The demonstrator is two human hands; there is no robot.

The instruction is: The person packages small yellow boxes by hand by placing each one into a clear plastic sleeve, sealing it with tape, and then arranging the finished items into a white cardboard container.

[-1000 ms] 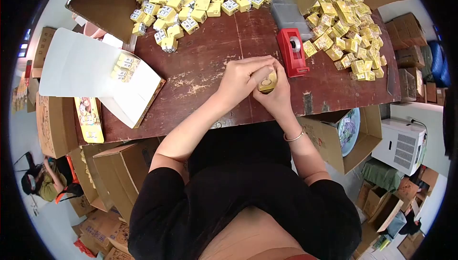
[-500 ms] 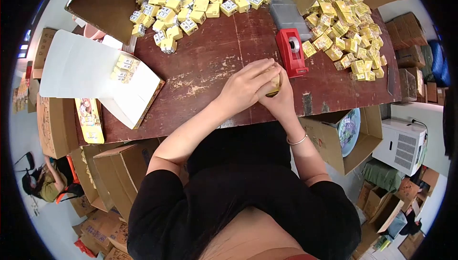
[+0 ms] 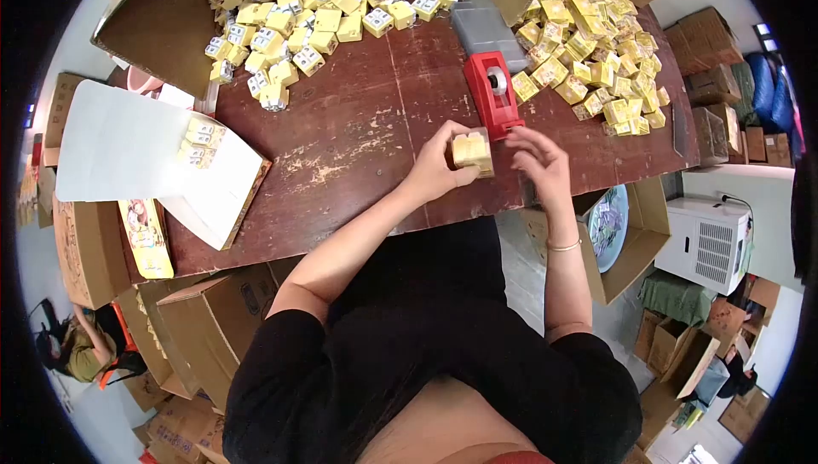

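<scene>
Hands apart now: left hand [image 3: 436, 170] gripping small yellow cardboard box [image 3: 471, 150], right hand [image 3: 538, 161] empty, fingers loose, red tape holder [image 3: 492, 93] at 12 o'clock.

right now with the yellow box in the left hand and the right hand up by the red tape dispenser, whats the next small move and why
Probably reach the right hand the short way to the red tape dispenser and pull a strip. The left hand alone holds the small yellow box just below the dispenser, the right hand is open and holds nothing, and its fingers point toward the dispenser's near end.

Bright, even indoor light — soft shadows, sharp centre, heavy fisheye bending and black vignette at the edges.
</scene>
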